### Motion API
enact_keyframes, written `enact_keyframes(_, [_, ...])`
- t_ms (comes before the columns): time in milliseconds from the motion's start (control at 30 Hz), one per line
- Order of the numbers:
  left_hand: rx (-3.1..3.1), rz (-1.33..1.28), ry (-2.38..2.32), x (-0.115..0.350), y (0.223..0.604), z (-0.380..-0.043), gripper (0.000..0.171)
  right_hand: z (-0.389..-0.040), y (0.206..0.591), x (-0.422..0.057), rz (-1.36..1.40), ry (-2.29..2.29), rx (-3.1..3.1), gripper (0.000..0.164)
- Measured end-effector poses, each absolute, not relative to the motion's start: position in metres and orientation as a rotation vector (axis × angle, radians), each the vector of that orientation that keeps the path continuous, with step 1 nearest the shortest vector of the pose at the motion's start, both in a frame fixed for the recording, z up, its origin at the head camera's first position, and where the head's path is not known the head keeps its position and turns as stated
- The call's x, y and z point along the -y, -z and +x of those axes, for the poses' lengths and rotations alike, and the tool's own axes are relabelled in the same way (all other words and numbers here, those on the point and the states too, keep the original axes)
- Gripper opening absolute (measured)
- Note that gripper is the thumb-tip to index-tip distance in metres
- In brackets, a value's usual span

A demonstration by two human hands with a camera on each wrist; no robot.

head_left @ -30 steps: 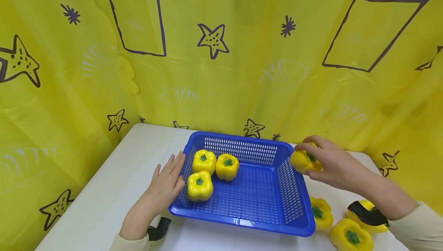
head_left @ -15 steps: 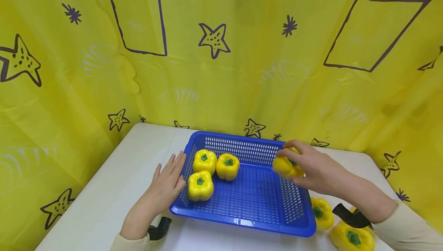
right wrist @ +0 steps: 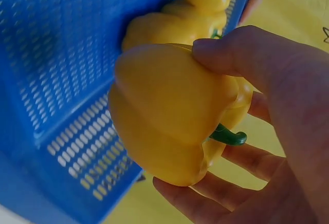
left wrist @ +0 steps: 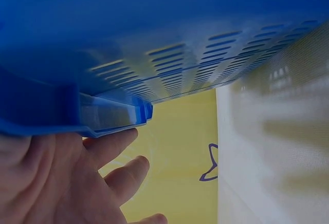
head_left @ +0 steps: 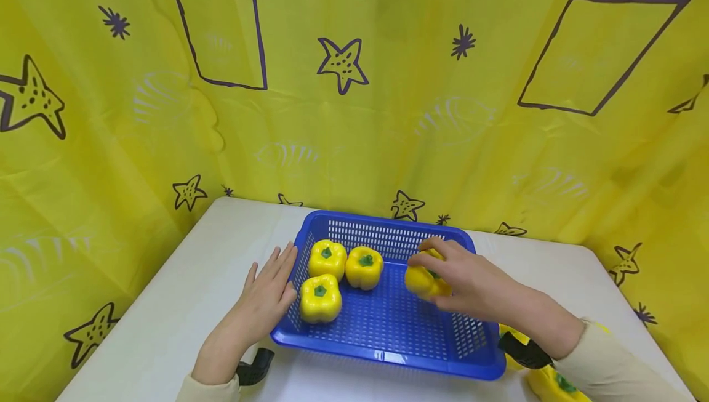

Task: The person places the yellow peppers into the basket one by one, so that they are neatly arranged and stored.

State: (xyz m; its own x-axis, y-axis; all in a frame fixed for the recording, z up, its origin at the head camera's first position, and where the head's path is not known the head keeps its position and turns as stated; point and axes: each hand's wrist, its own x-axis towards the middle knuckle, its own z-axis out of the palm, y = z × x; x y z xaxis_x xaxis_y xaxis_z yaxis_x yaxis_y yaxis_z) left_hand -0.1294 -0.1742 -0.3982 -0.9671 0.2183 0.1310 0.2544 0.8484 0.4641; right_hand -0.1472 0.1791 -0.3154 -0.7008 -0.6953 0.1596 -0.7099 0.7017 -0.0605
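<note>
A yellow bell pepper with a green stem is gripped by my right hand, over the right half of a blue plastic basket. In the right wrist view the thumb and fingers wrap round this pepper. My left hand rests with straight fingers along the basket's left rim; the left wrist view shows its fingers under that rim. Three yellow peppers stand inside at the left: a back one, a front one and one beside them.
More yellow peppers lie on the white table right of the basket, one of them near the front and partly hidden by my right arm. A yellow curtain with dark drawings hangs behind and at both sides.
My right hand has carried the pepper leftward, from outside the basket's right rim to above its inside. The left hand has stayed at the left rim.
</note>
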Motion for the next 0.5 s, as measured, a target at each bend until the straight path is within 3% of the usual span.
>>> enact_keyframes(500, [2.929,-0.386,0.750,0.175,0.396,-0.128,0.063,-0.148,0.335,-0.129,1.302,-0.249,2.834,0.048])
